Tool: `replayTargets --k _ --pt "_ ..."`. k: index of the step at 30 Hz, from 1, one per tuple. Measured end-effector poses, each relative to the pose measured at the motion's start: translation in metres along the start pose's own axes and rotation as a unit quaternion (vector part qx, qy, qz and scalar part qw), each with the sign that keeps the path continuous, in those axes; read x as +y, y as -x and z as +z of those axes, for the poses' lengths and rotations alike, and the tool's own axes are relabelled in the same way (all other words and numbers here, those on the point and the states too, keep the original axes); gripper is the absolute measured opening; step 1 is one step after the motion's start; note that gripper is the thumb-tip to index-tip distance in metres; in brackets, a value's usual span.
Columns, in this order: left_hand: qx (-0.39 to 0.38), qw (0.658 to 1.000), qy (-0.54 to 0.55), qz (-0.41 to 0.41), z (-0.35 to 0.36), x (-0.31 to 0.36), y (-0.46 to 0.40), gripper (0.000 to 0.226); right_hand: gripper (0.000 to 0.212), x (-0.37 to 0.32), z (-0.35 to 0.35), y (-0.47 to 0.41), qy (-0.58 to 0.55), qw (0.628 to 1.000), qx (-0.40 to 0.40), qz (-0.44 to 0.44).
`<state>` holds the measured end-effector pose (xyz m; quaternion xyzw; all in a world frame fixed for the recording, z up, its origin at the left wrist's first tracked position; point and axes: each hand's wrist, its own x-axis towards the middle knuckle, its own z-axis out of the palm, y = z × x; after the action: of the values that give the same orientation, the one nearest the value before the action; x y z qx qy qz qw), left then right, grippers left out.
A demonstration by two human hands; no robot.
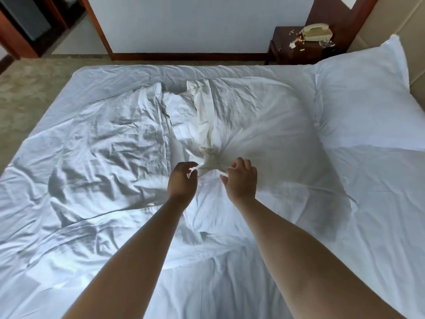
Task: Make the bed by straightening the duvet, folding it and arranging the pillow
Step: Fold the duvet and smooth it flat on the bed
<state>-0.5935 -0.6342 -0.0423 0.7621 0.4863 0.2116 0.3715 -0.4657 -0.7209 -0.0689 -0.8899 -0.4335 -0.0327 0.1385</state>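
A white duvet [99, 143] lies crumpled over the left and middle of the bed. A puffy fold of it [259, 125] bulges in the middle, with a cream-white edge [204, 125] running down to a bunched corner [210, 161]. My left hand [181, 181] is at the left of that corner, its curled fingers pinching the tip. On the corner's right side, my right hand [242, 178] has its fingers curled on the fabric and its thumb below. A white pillow [358, 88] lies at the right against the headboard.
A beige padded headboard [391, 31] stands at the right. A dark nightstand [301, 46] with a telephone [317, 32] and small scraps is beyond the bed's far right corner. Carpet [25, 88] and a wood-trimmed wall lie beyond the far side.
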Motion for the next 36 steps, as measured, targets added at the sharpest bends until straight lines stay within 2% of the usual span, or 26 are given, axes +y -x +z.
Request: replayTargets --k 2,4,7,8,10,11,13,14,15,16,18,19,20,22,24,25,27,28,30,33,36 --pt "0.0 0.999 -0.031 0.028 0.003 -0.012 0.009 0.03 0.03 0.005 0.015 0.009 0.018 0.998 -0.039 0.054" --pt "-0.001 0.992 -0.108 0.07 0.007 -0.025 0.02 0.041 0.045 0.009 0.024 0.021 0.029 0.993 -0.031 0.108" --pt "0.032 0.971 -0.214 0.098 0.012 -0.028 0.034 0.046 0.045 0.007 0.025 0.035 0.008 0.994 0.018 0.109" --pt "0.048 0.965 -0.234 0.108 0.014 -0.026 0.037 0.044 0.042 0.008 0.025 0.039 -0.022 0.995 -0.011 0.097" --pt "0.047 0.949 -0.282 0.129 0.018 -0.02 0.041 0.041 0.044 0.014 0.025 0.043 -0.031 0.985 -0.165 0.05" --pt "0.04 0.942 -0.304 0.137 0.019 -0.018 0.042 0.04 0.048 0.018 0.021 0.043 -0.054 0.965 -0.254 0.037" --pt "0.022 0.934 -0.327 0.143 0.025 -0.016 0.046 0.043 0.05 0.021 0.006 0.038 -0.202 0.892 -0.399 0.071" --pt "0.01 0.932 -0.333 0.14 0.027 -0.014 0.05 0.044 0.044 0.023 0.0 0.035 -0.264 0.863 -0.424 0.079" --pt "-0.004 0.931 -0.339 0.134 0.029 -0.011 0.053 0.044 0.038 0.023 -0.006 0.034 -0.273 0.86 -0.426 0.069" --pt "-0.013 0.929 -0.346 0.132 0.03 -0.009 0.056 0.044 0.035 0.024 -0.013 0.032 -0.237 0.876 -0.417 0.048" --pt "-0.031 0.919 -0.366 0.145 0.031 -0.004 0.058 0.041 0.024 0.031 -0.022 0.029 -0.094 0.919 -0.383 -0.013" --pt "-0.036 0.911 -0.379 0.156 0.031 -0.003 0.058 0.038 0.012 0.035 -0.026 0.028 -0.035 0.93 -0.363 -0.04" --pt "-0.035 0.903 -0.394 0.168 0.031 -0.002 0.058 0.035 0.009 0.038 -0.027 0.028 0.007 0.943 -0.326 -0.072" --pt "-0.02 0.894 -0.409 0.181 0.033 -0.003 0.057 0.028 0.019 0.039 -0.026 0.029 0.073 0.978 -0.15 -0.128" --pt "0.005 0.899 -0.395 0.191 0.035 0.0 0.056 0.02 0.028 0.039 -0.026 0.028 0.05 0.995 -0.013 -0.089" --pt "0.021 0.901 -0.382 0.205 0.036 0.001 0.056 0.014 0.026 0.038 -0.024 0.028 0.023 0.999 0.014 -0.047" --pt "0.044 0.904 -0.352 0.236 0.041 0.003 0.057 0.014 0.006 0.039 -0.017 0.03 -0.081 0.995 -0.041 0.038" --pt "0.047 0.908 -0.333 0.249 0.045 0.0 0.06 0.017 0.011 0.042 -0.011 0.035 -0.111 0.987 -0.099 0.062" --pt "0.01 0.925 -0.285 0.253 0.052 -0.004 0.067 0.021 0.028 0.052 -0.004 0.048 -0.147 0.976 -0.155 0.052" --pt "-0.115 0.928 -0.315 0.161 0.063 -0.006 0.081 0.04 0.044 0.064 -0.003 0.064 -0.181 0.966 -0.186 0.001" --pt "-0.167 0.925 -0.331 0.076 0.069 -0.002 0.09 0.056 0.045 0.072 -0.006 0.068 -0.181 0.962 -0.203 -0.031"
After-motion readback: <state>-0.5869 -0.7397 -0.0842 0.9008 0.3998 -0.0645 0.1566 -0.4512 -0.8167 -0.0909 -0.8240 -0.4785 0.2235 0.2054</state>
